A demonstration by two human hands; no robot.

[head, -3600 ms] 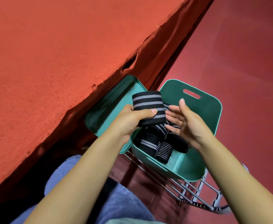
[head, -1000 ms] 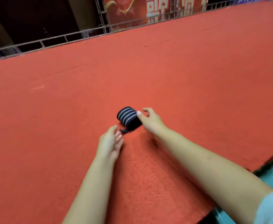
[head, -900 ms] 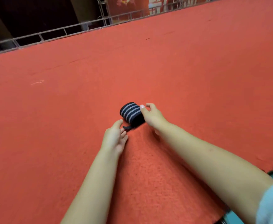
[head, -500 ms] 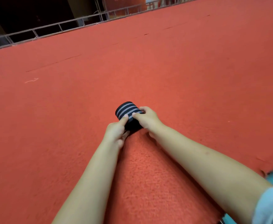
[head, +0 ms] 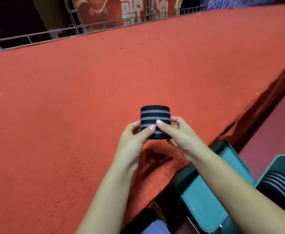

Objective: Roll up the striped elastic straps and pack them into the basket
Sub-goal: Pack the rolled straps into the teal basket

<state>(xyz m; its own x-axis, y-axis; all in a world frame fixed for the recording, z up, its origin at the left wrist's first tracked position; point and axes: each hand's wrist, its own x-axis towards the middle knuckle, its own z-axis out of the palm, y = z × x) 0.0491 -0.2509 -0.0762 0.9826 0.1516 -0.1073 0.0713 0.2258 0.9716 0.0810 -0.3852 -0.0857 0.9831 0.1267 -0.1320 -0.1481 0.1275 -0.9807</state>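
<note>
A rolled black strap with grey stripes (head: 155,115) is held up above the red carpeted surface (head: 70,98). My left hand (head: 135,139) grips its left side with the thumb pressed on its front. My right hand (head: 180,132) grips its right side, thumb tip on the front next to the left thumb. The teal basket (head: 273,168) sits at the lower right, below the surface's edge, with striped rolls (head: 278,184) inside it.
A flat teal lid (head: 204,196) lies beside the basket, partly under my right forearm. The carpet's torn edge (head: 239,119) runs diagonally at the right, with dark red floor beyond. A metal railing (head: 70,29) and a red banner stand at the far edge.
Both hands have lifted the rolled strap off the carpet and drawn it toward me. The view has swung right, so the lid and basket have come into sight.
</note>
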